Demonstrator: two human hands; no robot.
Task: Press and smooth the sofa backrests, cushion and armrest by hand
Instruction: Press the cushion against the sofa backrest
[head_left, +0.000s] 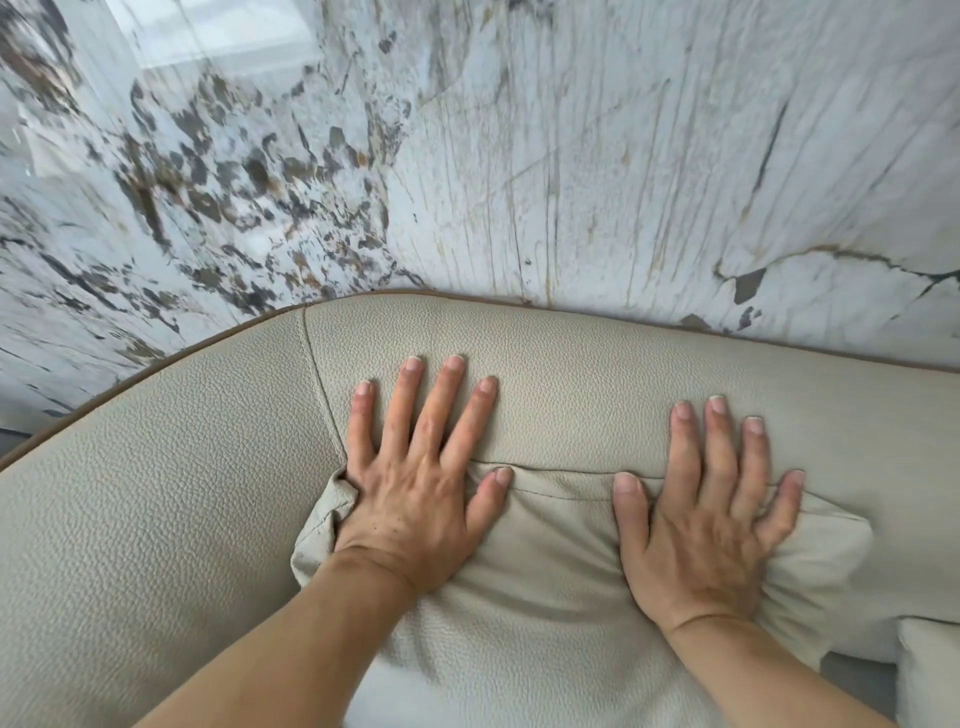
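Observation:
A beige pebbled-leather sofa backrest (597, 374) curves across the view, with brown piping along its top edge. A loose beige cushion (556, 571) leans against it in the lower middle. My left hand (415, 483) lies flat with fingers spread, palm on the cushion's upper left corner and fingertips on the backrest. My right hand (711, 514) lies flat the same way on the cushion's upper right part, fingers reaching over the seam onto the backrest. Both hands hold nothing. The leather bunches in folds at both cushion corners.
A white marble wall (571, 156) with dark and gold veining stands directly behind the sofa. To the left, a second backrest section (156, 493) meets the first at a stitched seam. A pale pillow corner (930, 670) shows at the lower right.

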